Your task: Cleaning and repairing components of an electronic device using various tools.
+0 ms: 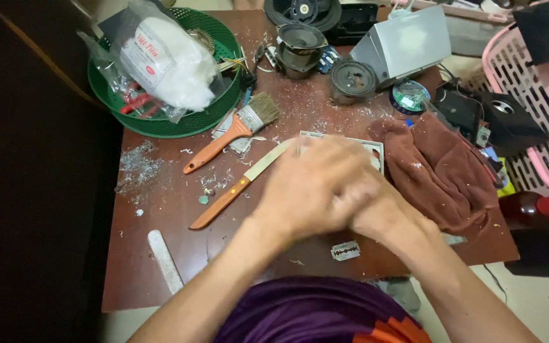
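Blurred together over the pale rectangular frame, left hand covers right hand; grip indiscernible; work slowly near the razor blade.

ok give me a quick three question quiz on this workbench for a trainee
1. True or false: the paintbrush lies left of the knife.
2. What lies on the table nearest the person's body, below the left hand and right hand?
3. The brown cloth sits: A) in the green basket B) right of the hands C) on the floor

Key: 1 true; 2 razor blade; 3 B
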